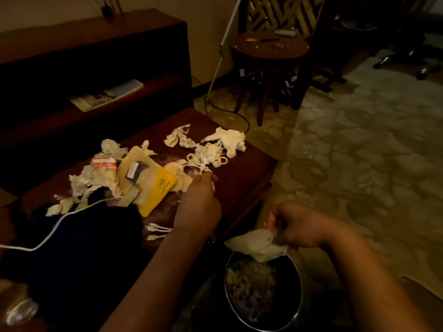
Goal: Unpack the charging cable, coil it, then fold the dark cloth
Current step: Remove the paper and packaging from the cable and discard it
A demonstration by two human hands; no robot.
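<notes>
Yellow plastic marks the pouch (149, 182) that lies flat on the dark red table (249, 164), and everything else is placed from it. The white charging cable (51, 232) starts just left of the pouch's near end and runs down and left over the dark cloth (79, 245). That cloth lies bunched and unfolded, touching the pouch's near-left edge. The cable's short branch connectors (157, 232) lie on the table just below the pouch's near corner, apart from both hands. Torn paper scraps (208, 152) spread to the left of the pouch and beyond it to the right. A red-and-white box (103, 163) sits against its far-left corner. The left hand (202, 203) reaches in just right of the pouch, back upward, its fingertips at the nearest scraps; whether they pinch any cannot be told. Well to the right of the pouch and nearer, the right hand (302, 227) pinches a crumpled pale wrapper (257, 244) between thumb and curled fingers. It holds the wrapper over the rim of a round bin (288, 289) that contains more crumpled paper.
</notes>
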